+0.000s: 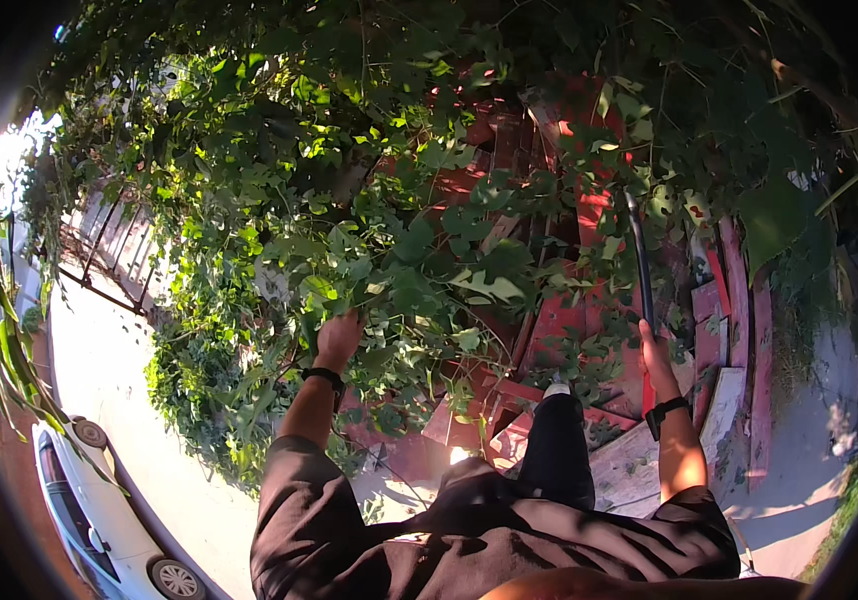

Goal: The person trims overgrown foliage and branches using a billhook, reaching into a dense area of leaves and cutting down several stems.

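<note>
My left hand (340,336) reaches into a mass of leafy green vines (414,290), closed on a vine, its fingertips partly hidden by leaves. In my right hand (657,362) is a long tool with a black shaft (641,255) and a red grip. The shaft points away from me, and its far end is lost among the leaves. Red-painted wooden boards (559,325) lie in a jumbled pile under and behind the vines. One of my shoes (557,389) is at the near edge of the boards.
More foliage hangs overhead and at the right. Long loose planks (733,300) stick out at the right of the pile. A dark metal railing (104,270) stands at the left, and a white car (99,520) is parked on the pavement (139,390) at lower left.
</note>
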Demonstrator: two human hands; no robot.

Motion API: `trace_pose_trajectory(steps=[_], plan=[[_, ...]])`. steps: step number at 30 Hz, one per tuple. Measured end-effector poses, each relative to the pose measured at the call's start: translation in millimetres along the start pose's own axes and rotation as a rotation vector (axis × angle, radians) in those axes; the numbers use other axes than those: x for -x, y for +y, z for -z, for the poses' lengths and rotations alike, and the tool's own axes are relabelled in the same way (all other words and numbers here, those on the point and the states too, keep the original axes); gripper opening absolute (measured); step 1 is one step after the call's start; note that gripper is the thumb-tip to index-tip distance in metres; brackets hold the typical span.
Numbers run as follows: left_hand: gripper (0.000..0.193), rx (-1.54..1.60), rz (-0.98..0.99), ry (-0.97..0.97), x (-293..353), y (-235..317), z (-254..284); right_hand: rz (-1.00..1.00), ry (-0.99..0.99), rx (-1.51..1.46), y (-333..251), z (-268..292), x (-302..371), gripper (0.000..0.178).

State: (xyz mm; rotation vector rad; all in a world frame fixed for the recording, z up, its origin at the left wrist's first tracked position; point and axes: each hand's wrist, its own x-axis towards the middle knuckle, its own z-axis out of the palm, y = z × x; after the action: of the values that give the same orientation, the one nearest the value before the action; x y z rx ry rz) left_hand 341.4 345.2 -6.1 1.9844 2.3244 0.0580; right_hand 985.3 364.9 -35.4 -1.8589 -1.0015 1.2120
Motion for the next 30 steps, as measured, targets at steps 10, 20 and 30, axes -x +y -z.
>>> trace_pose_trajectory(steps=[10,20,30], plan=[[0.033,-0.192,0.461,0.022,251.1,-254.0,-15.2,0.171,-0.106,-0.163,-55.0,-84.2,104.2,0.06],[0.075,-0.153,0.654,-0.105,443.8,-156.0,-58.3,-0.292,-0.663,-0.676,-55.0,-55.3,108.0,0.062],[0.038,-0.108,0.377,0.049,407.8,-29.1,-61.0,0.103,-0.524,0.198,79.3,-23.6,148.9,0.06]])
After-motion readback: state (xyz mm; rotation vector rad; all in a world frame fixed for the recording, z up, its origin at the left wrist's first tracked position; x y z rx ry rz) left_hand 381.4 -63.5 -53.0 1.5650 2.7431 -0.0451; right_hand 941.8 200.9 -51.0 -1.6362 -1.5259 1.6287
